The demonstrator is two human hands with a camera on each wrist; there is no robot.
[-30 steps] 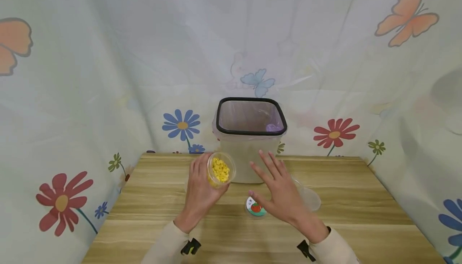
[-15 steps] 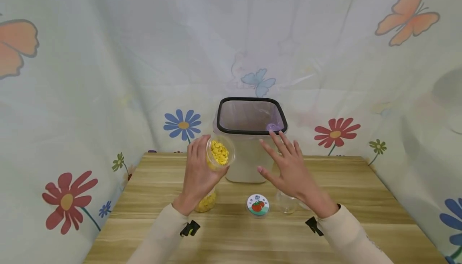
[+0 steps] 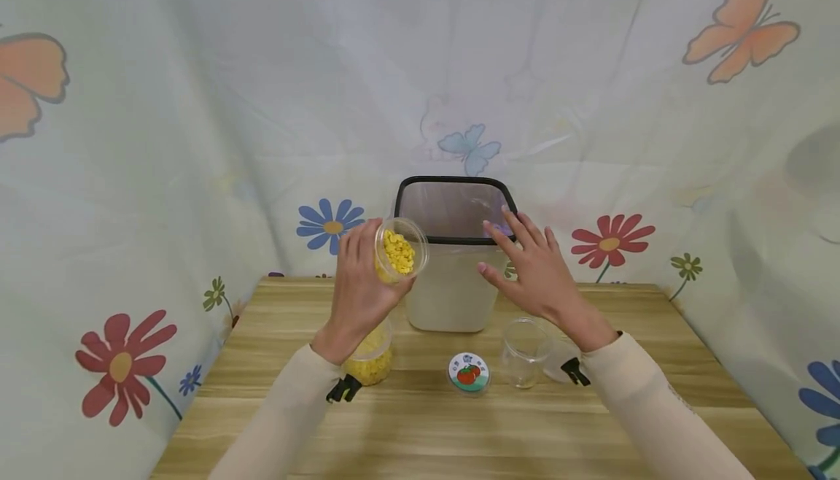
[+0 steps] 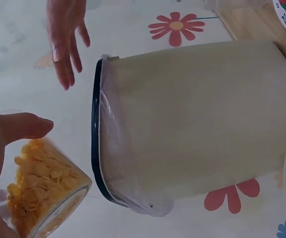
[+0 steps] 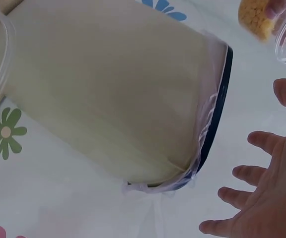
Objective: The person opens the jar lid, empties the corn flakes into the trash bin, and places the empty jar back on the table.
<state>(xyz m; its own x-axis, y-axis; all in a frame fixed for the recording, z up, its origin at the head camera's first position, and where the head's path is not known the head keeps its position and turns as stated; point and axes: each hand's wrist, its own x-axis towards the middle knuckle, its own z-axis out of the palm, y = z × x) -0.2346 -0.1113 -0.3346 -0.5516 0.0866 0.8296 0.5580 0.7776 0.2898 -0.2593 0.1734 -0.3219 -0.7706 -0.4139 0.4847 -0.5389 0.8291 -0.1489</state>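
Note:
My left hand (image 3: 357, 290) grips a clear jar of yellow flakes (image 3: 399, 250), held up in front of the bin's left side. The jar is tilted, its open mouth turned to the right. In the left wrist view the flakes (image 4: 43, 183) lie piled against its side. My right hand (image 3: 538, 279) is spread out and holds nothing. It hovers by the right front of the bin's black rim (image 3: 453, 240); whether it touches the rim is hard to tell from the head view, but the right wrist view shows the fingers (image 5: 237, 198) apart from it.
The pale bin (image 3: 453, 290), lined with a purple bag, stands at the table's back. Before it are another jar of yellow flakes (image 3: 370, 363), partly behind my left wrist, a tomato-printed lid (image 3: 469, 373), a clear jar (image 3: 525, 352) and a translucent disc (image 3: 560, 360).
Both hands have risen and moved forward toward the bin's rim, the tilted jar still in the left. The jars and lid on the table have come into fuller view.

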